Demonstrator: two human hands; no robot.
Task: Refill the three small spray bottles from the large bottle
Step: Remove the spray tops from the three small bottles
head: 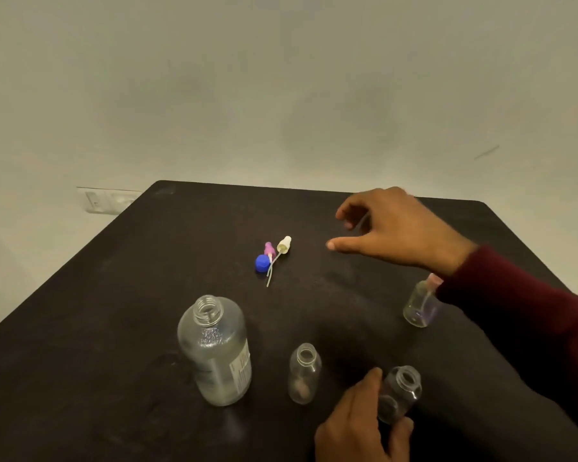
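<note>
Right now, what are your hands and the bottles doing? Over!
Left hand grips an open small bottle. Right hand hovers, fingers loosely curled, maybe pinching a thin tube. Large bottle uncapped, upright. Nothing in the way.

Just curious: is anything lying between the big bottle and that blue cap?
No. In the head view, only bare dark table lies between the big bottle and the blue cap.

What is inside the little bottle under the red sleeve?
Inside the small bottle by the sleeve a thin tube runs down from its pink sprayer. The sleeve covers part of the top; whether any liquid is inside is unclear.
</note>
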